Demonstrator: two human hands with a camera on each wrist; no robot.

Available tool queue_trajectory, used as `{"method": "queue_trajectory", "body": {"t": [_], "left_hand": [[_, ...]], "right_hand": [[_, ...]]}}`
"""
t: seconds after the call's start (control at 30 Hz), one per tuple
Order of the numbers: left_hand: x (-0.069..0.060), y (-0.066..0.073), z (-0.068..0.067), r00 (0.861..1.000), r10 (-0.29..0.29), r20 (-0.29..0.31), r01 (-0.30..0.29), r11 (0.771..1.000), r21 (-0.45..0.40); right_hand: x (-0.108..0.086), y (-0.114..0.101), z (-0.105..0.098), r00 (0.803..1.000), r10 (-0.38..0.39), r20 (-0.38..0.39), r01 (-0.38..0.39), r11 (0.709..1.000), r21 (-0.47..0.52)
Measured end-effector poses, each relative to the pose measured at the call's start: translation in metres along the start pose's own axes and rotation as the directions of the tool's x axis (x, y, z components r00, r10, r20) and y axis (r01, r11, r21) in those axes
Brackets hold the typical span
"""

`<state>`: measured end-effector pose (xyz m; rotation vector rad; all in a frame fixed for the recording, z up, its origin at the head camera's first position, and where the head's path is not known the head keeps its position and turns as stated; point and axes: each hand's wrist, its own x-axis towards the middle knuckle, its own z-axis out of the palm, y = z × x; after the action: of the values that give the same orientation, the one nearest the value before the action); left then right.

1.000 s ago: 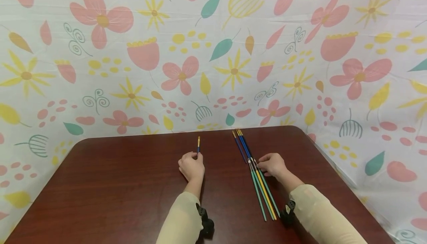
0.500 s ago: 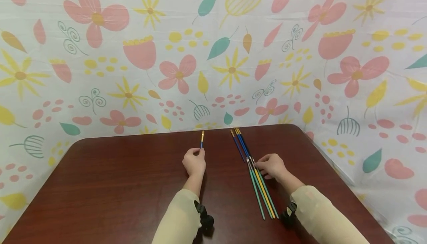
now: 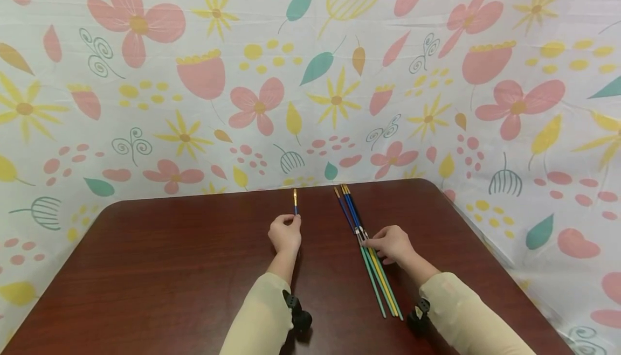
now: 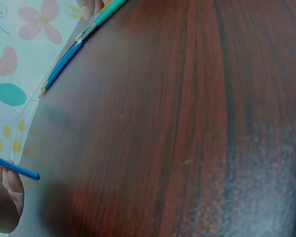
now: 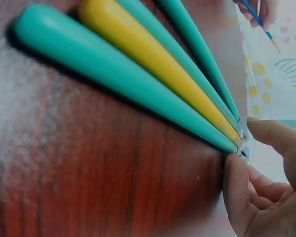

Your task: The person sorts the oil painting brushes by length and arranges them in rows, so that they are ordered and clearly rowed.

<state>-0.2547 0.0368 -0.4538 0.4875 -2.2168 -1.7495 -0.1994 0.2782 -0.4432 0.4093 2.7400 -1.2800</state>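
My left hand (image 3: pixel 285 233) pinches a small blue paintbrush (image 3: pixel 295 203), its golden bristles pointing away; in the left wrist view the blue handle end (image 4: pixel 29 174) sticks out past the fingers. At the right, my right hand (image 3: pixel 392 244) has thumb and forefinger on either side of the necks of long paintbrushes, several green (image 3: pixel 372 279) and one yellow (image 3: pixel 386 289). The right wrist view shows the yellow handle (image 5: pixel 158 61) between green handles (image 5: pixel 113 84), converging at the fingertips. Beyond them lie several short blue paintbrushes (image 3: pixel 350 204), their handle ends meeting the long brushes' heads.
The dark red-brown wooden table (image 3: pixel 184 269) carries the brushes. A white cloth with a flower print (image 3: pixel 310 75) hangs behind the table's far edge and along its right side. Each wrist wears a black camera (image 3: pixel 302 318) on a strap.
My left hand first moved away from me and slightly right with the blue paintbrush. My right hand has shifted left across the long brushes, whose handles now lie closer together.
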Motion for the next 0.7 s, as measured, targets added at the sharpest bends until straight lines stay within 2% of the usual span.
{"method": "queue_trajectory", "body": {"t": [0.2,0.43,0.7], "left_hand": [[-0.002,0.001,0.011,0.998,-0.020,0.064,0.022,0.999,-0.043],[-0.006,0.001,0.025,0.994,0.002,0.111,0.002,0.999,-0.033],[-0.004,0.006,0.044,0.978,-0.034,0.205,0.055,0.994,-0.098]], "right_hand": [[0.000,0.002,-0.003,1.000,0.009,0.003,-0.009,0.999,0.031],[-0.002,0.007,-0.003,1.000,0.027,0.007,-0.028,0.996,0.086],[-0.004,0.009,-0.005,0.999,0.046,0.002,-0.046,0.988,0.146]]}}
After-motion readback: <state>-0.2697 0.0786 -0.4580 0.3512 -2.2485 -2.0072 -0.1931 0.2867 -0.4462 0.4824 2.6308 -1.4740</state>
